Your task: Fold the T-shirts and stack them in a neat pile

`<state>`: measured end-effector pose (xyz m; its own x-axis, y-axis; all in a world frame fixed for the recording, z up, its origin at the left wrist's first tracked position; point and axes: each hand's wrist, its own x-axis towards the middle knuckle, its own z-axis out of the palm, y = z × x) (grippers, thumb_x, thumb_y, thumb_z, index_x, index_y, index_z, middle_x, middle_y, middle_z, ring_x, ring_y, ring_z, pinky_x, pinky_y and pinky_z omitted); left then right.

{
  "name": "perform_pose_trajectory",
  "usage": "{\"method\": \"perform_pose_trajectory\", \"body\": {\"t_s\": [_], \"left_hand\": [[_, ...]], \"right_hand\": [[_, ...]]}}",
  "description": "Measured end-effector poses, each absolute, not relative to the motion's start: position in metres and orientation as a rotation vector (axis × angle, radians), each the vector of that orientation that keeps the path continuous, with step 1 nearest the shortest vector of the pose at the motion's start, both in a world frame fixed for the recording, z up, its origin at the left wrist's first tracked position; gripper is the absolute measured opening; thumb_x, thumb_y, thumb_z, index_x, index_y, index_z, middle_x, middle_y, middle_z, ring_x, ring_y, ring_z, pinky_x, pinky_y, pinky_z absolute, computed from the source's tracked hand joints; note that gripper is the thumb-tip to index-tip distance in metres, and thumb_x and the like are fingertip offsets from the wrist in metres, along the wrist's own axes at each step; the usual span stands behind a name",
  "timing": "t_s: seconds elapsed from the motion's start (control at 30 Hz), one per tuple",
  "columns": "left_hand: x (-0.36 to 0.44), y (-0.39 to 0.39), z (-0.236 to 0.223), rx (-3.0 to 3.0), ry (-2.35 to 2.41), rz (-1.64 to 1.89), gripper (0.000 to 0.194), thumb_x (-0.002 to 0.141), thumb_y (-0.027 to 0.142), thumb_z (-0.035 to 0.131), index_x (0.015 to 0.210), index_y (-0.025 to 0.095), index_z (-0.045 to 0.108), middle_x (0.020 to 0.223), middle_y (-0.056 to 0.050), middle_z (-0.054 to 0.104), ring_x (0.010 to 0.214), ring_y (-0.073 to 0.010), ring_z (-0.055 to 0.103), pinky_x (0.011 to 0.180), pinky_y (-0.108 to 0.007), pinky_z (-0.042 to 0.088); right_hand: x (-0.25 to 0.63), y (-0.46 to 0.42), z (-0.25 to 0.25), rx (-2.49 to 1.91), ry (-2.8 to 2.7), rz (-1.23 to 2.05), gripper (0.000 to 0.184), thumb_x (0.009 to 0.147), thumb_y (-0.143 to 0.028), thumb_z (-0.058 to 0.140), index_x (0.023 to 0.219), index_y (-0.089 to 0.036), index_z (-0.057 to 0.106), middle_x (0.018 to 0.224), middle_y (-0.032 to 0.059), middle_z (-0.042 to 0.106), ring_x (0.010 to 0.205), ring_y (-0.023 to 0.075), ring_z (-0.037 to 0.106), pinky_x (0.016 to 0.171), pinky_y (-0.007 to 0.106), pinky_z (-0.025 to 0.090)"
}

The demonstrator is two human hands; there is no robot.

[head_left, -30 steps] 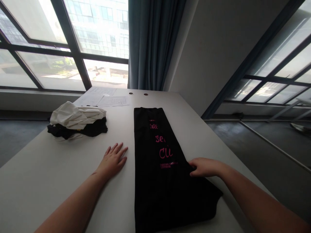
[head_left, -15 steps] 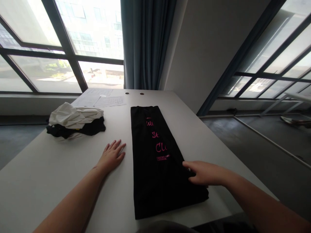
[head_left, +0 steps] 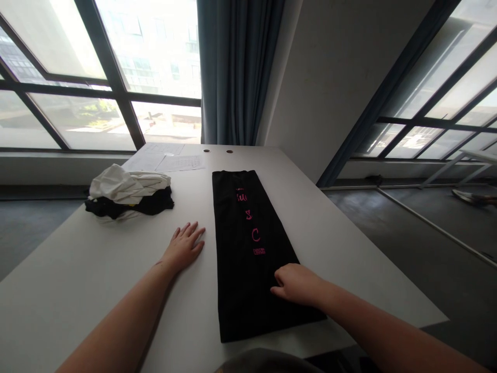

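Note:
A black T-shirt (head_left: 244, 290) with pink lettering lies folded into a long strip, running away from me on the white table (head_left: 186, 316). Over its right near part, my right hand (head_left: 297, 284) is closed, fingers curled down on the cloth and seemingly pinching a layer; the fingertips are partly hidden. My left hand (head_left: 184, 246) rests flat on the tabletop, fingers spread, just left of the shirt and apart from it. It holds nothing.
A loose heap of white cloth (head_left: 126, 184) and black cloth (head_left: 155, 202) sits at the table's left. Printed paper sheets (head_left: 180, 163) lie behind it. Two round holes pierce the far end, before a blue curtain (head_left: 236, 77) and windows.
My right hand has moved left from the shirt's right edge onto the cloth, closing its fingers. Less of the pink lettering shows now. My left hand stays flat on the table.

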<state>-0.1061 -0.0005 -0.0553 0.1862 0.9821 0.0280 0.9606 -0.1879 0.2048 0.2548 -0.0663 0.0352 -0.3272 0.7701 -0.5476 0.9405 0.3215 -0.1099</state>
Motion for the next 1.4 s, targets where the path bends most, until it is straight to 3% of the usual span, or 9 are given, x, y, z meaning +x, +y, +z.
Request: {"method": "perform_pose_trajectory", "body": {"t_s": [0.17, 0.33, 0.5, 0.63, 0.77, 0.93, 1.03, 1.27, 1.4], "left_hand": [[-0.106, -0.002, -0.055, 2.323, 1.896, 0.261, 0.054, 0.101, 0.040, 0.045, 0.152, 0.027, 0.057, 0.168, -0.010, 0.040, 0.158, -0.0328, 0.031, 0.128, -0.057, 0.023], [-0.104, -0.004, -0.053, 2.328, 1.880, 0.246, 0.054, 0.101, 0.041, 0.044, 0.152, 0.026, 0.057, 0.168, -0.011, 0.040, 0.158, -0.0337, 0.031, 0.128, -0.058, 0.023], [-0.105, -0.004, -0.053, 2.317, 1.876, 0.268, 0.054, 0.102, 0.041, 0.044, 0.152, 0.026, 0.057, 0.168, -0.010, 0.041, 0.158, -0.0332, 0.030, 0.128, -0.058, 0.022], [-0.102, -0.003, -0.052, 2.286, 1.889, 0.294, 0.051, 0.101, 0.039, 0.048, 0.149, 0.029, 0.059, 0.166, -0.009, 0.044, 0.157, -0.0334, 0.032, 0.129, -0.059, 0.022], [-0.089, -0.002, -0.052, 2.320, 1.767, 0.461, 0.048, 0.105, 0.041, 0.044, 0.150, 0.030, 0.056, 0.163, -0.007, 0.048, 0.151, -0.0294, 0.042, 0.128, -0.059, 0.026], [-0.049, -0.006, -0.050, 2.444, 1.522, 0.605, 0.048, 0.104, 0.039, 0.050, 0.152, 0.032, 0.054, 0.165, -0.007, 0.044, 0.154, -0.0292, 0.037, 0.129, -0.057, 0.026], [-0.023, -0.008, -0.048, 2.508, 1.400, 0.601, 0.048, 0.104, 0.039, 0.053, 0.151, 0.032, 0.056, 0.166, -0.008, 0.042, 0.157, -0.0306, 0.032, 0.129, -0.058, 0.025], [-0.004, -0.004, -0.053, 2.502, 1.229, 0.471, 0.057, 0.098, 0.045, 0.063, 0.153, 0.036, 0.053, 0.167, -0.007, 0.042, 0.156, -0.0323, 0.034, 0.129, -0.059, 0.022], [-0.008, -0.003, -0.056, 2.480, 1.213, 0.491, 0.061, 0.098, 0.047, 0.063, 0.156, 0.037, 0.050, 0.170, -0.006, 0.038, 0.158, -0.0327, 0.031, 0.130, -0.059, 0.019]], "right_hand": [[0.253, -0.066, 0.038, 1.502, 2.206, -0.627, 0.010, 0.086, -0.026, 0.064, 0.089, -0.020, 0.072, 0.092, 0.0073, 0.075, 0.082, 0.0223, 0.069, 0.060, 0.029, 0.033], [0.252, -0.068, 0.036, 1.381, 2.302, -0.623, 0.020, 0.079, -0.016, 0.063, 0.098, -0.021, 0.064, 0.090, 0.0061, 0.073, 0.080, 0.0226, 0.068, 0.058, 0.029, 0.028], [0.253, -0.068, 0.045, 1.049, 2.368, -0.659, 0.024, 0.082, -0.024, 0.063, 0.106, -0.022, 0.065, 0.089, 0.0065, 0.072, 0.078, 0.0253, 0.068, 0.059, 0.029, 0.030], [0.260, -0.027, 0.056, 1.002, 2.413, -0.912, 0.017, 0.085, -0.029, 0.065, 0.101, -0.024, 0.066, 0.085, 0.0007, 0.069, 0.074, 0.0186, 0.063, 0.062, 0.026, 0.037], [0.259, 0.060, 0.049, 1.369, 2.591, -1.013, 0.013, 0.094, -0.030, 0.057, 0.094, -0.020, 0.066, 0.083, -0.0002, 0.070, 0.075, 0.0150, 0.062, 0.069, 0.025, 0.043], [0.231, 0.185, 0.021, 1.960, 2.636, -0.441, 0.018, 0.095, -0.027, 0.057, 0.101, -0.020, 0.072, 0.104, 0.0063, 0.074, 0.093, 0.0188, 0.065, 0.082, 0.026, 0.045], [0.205, 0.243, 0.005, 2.044, 2.595, -0.371, 0.022, 0.096, -0.028, 0.056, 0.110, -0.020, 0.072, 0.118, 0.0105, 0.072, 0.105, 0.0230, 0.064, 0.090, 0.029, 0.046], [0.163, 0.336, -0.021, 2.238, 2.398, -0.288, 0.046, 0.097, -0.036, 0.058, 0.137, -0.014, 0.055, 0.119, 0.0208, 0.071, 0.108, 0.0318, 0.066, 0.092, 0.042, 0.050], [0.162, 0.365, -0.031, 2.287, 2.357, -0.275, 0.046, 0.093, -0.029, 0.061, 0.136, -0.012, 0.056, 0.116, 0.0212, 0.071, 0.107, 0.0311, 0.068, 0.091, 0.041, 0.051]]}}
